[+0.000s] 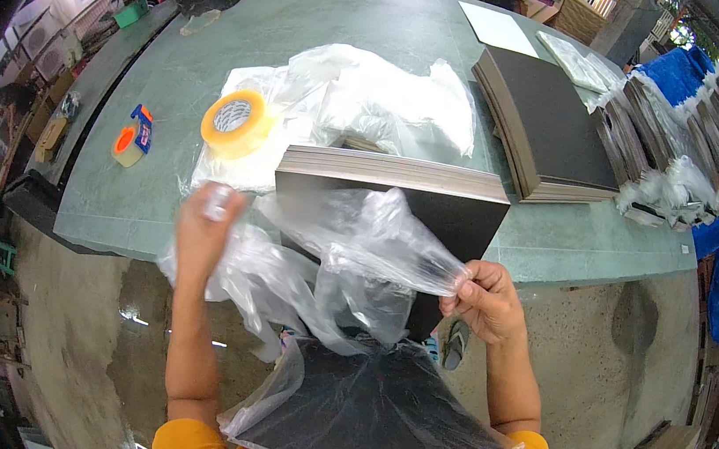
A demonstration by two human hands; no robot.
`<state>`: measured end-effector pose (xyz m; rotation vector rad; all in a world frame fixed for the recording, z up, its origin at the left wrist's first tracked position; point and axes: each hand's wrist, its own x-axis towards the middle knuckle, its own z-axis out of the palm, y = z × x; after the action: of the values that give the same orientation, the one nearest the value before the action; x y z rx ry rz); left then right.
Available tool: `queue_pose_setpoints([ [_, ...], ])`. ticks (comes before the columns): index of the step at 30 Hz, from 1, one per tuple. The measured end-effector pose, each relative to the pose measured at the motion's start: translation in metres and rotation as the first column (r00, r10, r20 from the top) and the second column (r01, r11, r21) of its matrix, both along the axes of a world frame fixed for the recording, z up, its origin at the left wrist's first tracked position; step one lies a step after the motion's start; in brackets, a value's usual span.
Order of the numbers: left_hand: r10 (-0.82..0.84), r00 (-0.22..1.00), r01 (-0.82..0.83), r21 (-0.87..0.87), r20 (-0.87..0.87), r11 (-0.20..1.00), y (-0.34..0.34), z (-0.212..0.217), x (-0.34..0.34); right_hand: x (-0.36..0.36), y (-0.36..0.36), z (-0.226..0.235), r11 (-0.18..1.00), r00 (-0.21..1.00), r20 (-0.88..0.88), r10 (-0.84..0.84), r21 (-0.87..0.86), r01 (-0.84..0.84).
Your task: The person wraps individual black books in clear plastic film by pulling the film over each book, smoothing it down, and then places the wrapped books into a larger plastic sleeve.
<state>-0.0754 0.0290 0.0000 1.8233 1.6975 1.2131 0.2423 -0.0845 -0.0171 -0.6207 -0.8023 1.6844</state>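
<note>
A clear plastic bag point(358, 233) stretches between my hands in front of a stack of black boards point(457, 227), whose pale edges face up at the table's front edge. My right hand point(488, 301) pinches one corner of the bag between thumb and fingers. On the other side, my left hand point(208, 216) is closed around a bunched part of the plastic; it is slightly blurred. Loose folds hang down between my forearms. Against my body, below the bag, rests a dark panel covered in clear film point(356, 406).
On the green table point(312, 15) lie a pile of clear plastic bags point(374, 93), a wide roll of tape point(236, 122) and a blue tape dispenser point(132, 138). Black boards point(549, 113) are stacked to the right, beside several plastic-wrapped bundles point(689, 138). A sandal point(455, 346) shows on the floor.
</note>
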Motion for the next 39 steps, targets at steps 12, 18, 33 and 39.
queue_pose_setpoints([
  [12, -0.743, 0.542, 0.837, -0.17, 0.391, 0.521, -0.072, 0.058, 0.097, -0.037, 0.0, 0.062, 0.798, 0.741, 0.458, -0.491, 0.577, 0.172],
  [18, -0.696, 0.33, 0.935, -0.119, 0.637, 0.334, -0.051, 0.062, 0.096, -0.036, -0.003, 0.006, 0.79, 0.753, 0.518, 0.407, 0.214, -0.575],
  [33, -0.956, -0.239, 0.781, -0.552, 0.168, -0.292, -0.058, 0.048, 0.063, 0.018, -0.024, 0.012, 0.579, -0.481, 0.788, -0.386, -0.199, -0.791],
  [39, -0.716, 0.117, 0.687, -0.465, -0.688, 0.558, -0.044, 0.021, 0.041, 0.013, -0.046, 0.075, 0.435, -0.009, 0.977, 0.211, -0.102, -0.895],
])
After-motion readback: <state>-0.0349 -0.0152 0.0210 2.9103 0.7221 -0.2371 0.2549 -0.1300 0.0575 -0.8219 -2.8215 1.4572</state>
